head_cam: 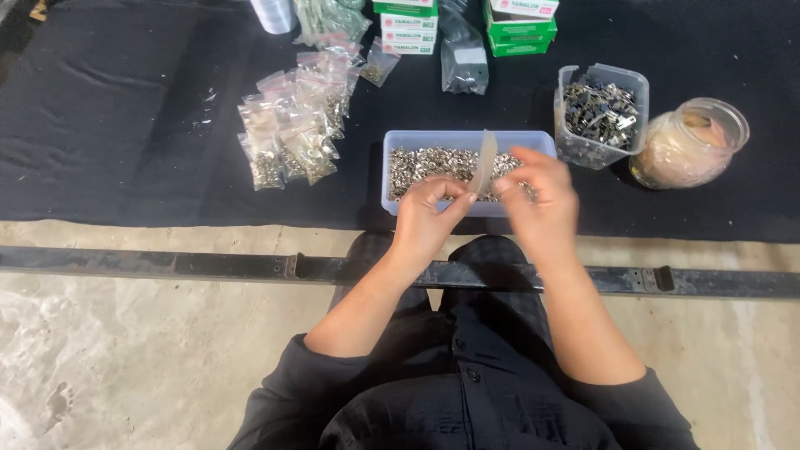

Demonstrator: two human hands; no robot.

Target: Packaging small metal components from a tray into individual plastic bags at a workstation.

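Observation:
My left hand (427, 218) pinches the lower end of a small clear plastic bag (483, 162), which stands upright over a pale blue tray (400, 140) full of small silver metal parts. To the bag's right is my right hand (540, 200), fingers curled close to it, blurred; whether it holds a part I cannot tell. Both hands hover over the tray's near edge, above a black cloth (125, 125).
Several filled clear bags (292, 133) lie left of the tray. A clear tub of metal pieces (602, 112) and a glass jar (690, 142) stand to the right. Green and white boxes (408, 25) sit at the back. A dark metal bar (167, 267) crosses the concrete floor.

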